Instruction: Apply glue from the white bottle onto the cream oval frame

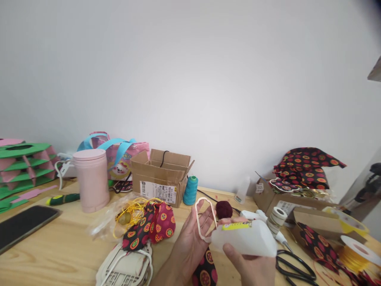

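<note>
My left hand [190, 242] is palm up low in the middle, fingers spread, with a pale oval wooden ring [205, 218] resting on the fingers. My right hand [253, 264] grips a white plastic glue bottle [245, 238] with a yellow label, lying sideways, its end against the ring. A strip of dark patterned fabric [205, 272] hangs under my left hand. A dark red pom-pom [224, 209] lies just behind the ring.
On the wooden table [59, 246] stand a pink cup [91, 179], a cardboard box [162, 176], a teal thread spool [190, 190], patterned fabric pieces [149, 226], a phone [24, 224] and black scissors [294, 268]. Boxes with fabric and tape rolls [276, 218] fill the right.
</note>
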{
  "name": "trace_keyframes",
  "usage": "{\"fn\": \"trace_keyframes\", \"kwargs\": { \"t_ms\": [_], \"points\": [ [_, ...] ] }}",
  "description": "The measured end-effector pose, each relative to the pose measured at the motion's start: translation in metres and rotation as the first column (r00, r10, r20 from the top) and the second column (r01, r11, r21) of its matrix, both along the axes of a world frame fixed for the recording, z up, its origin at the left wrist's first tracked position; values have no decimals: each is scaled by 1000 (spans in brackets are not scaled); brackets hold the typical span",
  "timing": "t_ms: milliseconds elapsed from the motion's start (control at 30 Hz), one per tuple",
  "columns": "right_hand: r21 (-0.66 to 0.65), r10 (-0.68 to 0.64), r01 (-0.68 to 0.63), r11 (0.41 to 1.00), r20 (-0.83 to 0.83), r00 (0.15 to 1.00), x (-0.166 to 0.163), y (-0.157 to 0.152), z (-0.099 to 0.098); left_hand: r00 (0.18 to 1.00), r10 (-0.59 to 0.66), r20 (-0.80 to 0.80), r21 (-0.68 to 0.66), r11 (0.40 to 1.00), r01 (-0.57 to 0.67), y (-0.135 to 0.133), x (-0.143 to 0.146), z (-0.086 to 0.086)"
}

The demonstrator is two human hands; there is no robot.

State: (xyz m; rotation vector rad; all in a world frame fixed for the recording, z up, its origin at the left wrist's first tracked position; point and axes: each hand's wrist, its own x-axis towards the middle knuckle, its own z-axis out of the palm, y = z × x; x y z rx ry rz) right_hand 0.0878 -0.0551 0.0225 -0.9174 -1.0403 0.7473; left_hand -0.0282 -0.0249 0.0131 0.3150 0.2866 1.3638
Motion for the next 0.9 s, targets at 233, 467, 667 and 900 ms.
{"fn": "trace_keyframes", "kwargs": {
  "t_ms": [233,467,667,900],
  "points": [
    [-52,31,-32,998,-22,999,0,-6,11,1000,-2,11,-1,1000,2,2,1,1],
    [-23,-12,11,1000,-57,998,-3,-9,21,1000,11,26,5,1000,-11,1,-1,2],
    [-99,-35,32,995,-30,999,-1,-10,19,1000,17,14,15,1000,-17,2,-1,1],
    [-76,28,-30,997,-34,999,0,-8,14,1000,15,18,7,1000,-15,0,-1,3]
  ]
}}
